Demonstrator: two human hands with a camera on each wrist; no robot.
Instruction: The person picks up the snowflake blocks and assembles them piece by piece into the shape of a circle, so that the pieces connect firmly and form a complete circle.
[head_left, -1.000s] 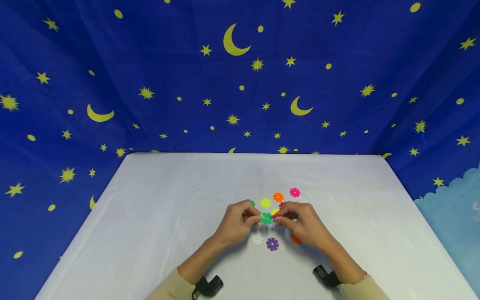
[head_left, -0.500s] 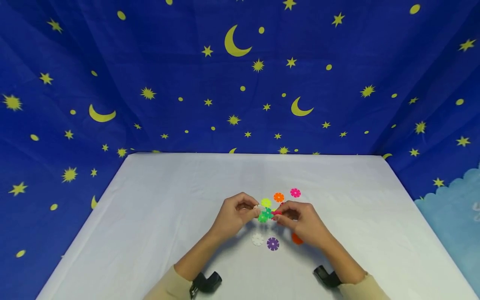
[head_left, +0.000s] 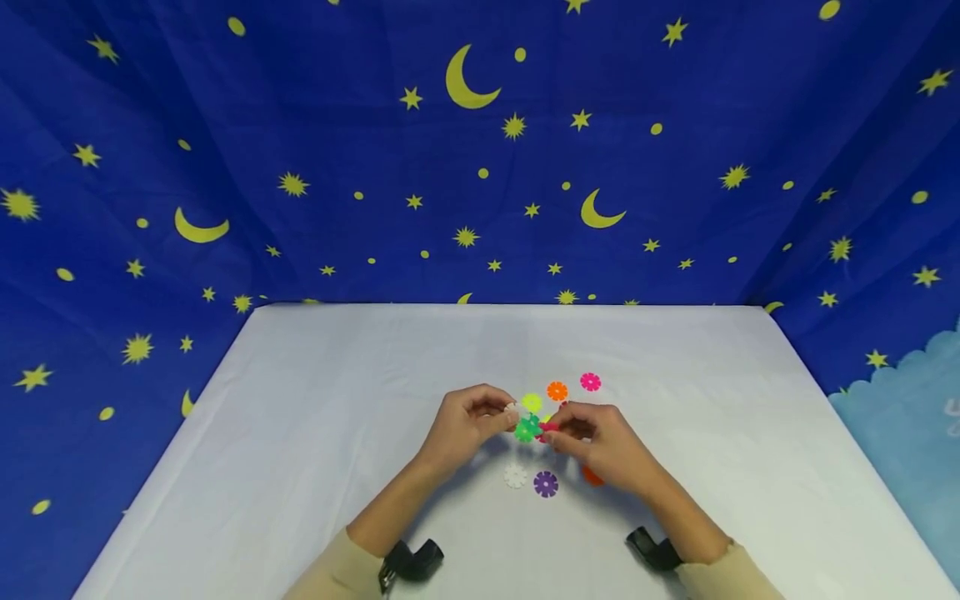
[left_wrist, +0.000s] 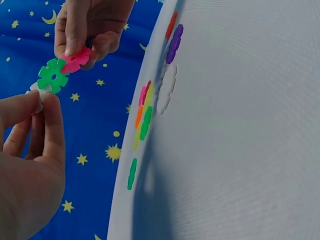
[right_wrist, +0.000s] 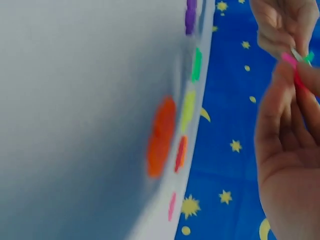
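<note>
My left hand (head_left: 467,429) pinches a white notched disc (left_wrist: 41,92) between thumb and fingers. A green notched disc (left_wrist: 53,76) is joined to it, held up between the two hands. On the other side, my right hand (head_left: 600,442) pinches a pink notched disc (left_wrist: 76,60), which overlaps the green one's edge in the left wrist view. All three are above the table in a short row. In the right wrist view, fingers hide most of the pink disc (right_wrist: 299,76).
Loose notched discs lie flat on the white table (head_left: 360,383): yellow (head_left: 532,402), orange (head_left: 557,391) and pink (head_left: 590,382) behind the hands, white (head_left: 515,476) and purple (head_left: 546,484) in front. Another orange disc (head_left: 592,476) is partly under my right hand.
My left hand has shifted slightly left and away from me, and the white disc in its fingers shows more. The joined green disc has turned a little. The right hand has hardly moved.
</note>
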